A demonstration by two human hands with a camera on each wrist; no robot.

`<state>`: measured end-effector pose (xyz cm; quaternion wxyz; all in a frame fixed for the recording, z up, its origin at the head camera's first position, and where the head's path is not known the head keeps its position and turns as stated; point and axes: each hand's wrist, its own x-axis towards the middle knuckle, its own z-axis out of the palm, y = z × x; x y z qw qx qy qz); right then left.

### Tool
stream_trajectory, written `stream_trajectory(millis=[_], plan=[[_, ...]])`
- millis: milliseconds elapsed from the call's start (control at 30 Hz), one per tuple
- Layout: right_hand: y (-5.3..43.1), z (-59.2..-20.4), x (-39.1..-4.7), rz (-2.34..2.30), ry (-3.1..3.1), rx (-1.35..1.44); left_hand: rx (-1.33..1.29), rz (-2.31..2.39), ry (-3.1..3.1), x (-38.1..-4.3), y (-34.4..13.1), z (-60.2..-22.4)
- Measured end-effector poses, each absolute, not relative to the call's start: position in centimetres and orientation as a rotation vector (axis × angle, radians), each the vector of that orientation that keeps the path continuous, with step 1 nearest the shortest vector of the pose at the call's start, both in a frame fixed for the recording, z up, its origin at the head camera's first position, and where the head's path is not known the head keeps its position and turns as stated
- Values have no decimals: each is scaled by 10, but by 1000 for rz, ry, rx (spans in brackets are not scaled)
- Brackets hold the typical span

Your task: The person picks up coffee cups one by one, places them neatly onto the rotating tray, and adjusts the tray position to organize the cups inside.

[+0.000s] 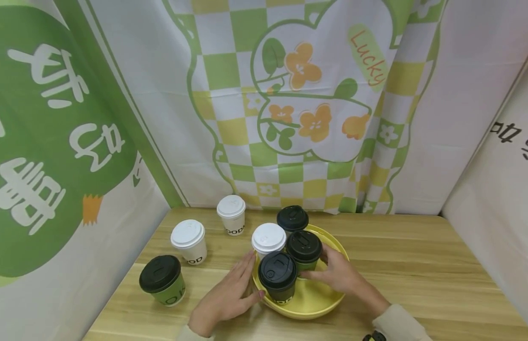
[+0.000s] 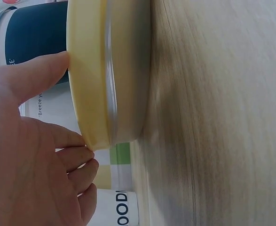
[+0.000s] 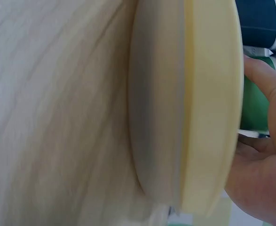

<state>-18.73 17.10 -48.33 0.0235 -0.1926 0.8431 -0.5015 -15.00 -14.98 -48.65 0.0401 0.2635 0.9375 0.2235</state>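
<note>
Wooden table (image 1: 417, 274) | left hand (image 1: 230, 293): thumb spread from fingers, touching yellow bowl (image 1: 318, 298) | right hand (image 1: 341, 274): fingers pinching green cup (image 1: 307, 269)

A wood-grained counter (image 1: 408, 270) runs back to a hanging cloth (image 1: 298, 175) in green, yellow and white checks between plain white sides; its white panel (image 1: 332, 80) carries orange flowers (image 1: 303, 66), green leaves (image 1: 273, 55) and a slanted green label (image 1: 368, 57) reading "Lucky". The left-hand cloth (image 1: 119, 222) bears a large green patch (image 1: 38, 118) with white characters, the right-hand cloth (image 1: 489, 199) black characters (image 1: 505, 132), partly cut off by the edge of view
</note>
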Motion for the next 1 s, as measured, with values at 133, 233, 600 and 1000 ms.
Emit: stream_trajectory(millis=[133,233,600,1000], plan=[[183,-479,-185,-1468,2666,-564,813,677,2877,-150,-150,-487],[196,-474,-183,-1357,2758,-543,817,676,2879,-151,-150,-487],[246,-469,-175,-948,2897,-603,817,687,2879,-151,-151,-489],[255,-483,-170,-812,2848,-684,816,683,2875,-152,-152,-486]])
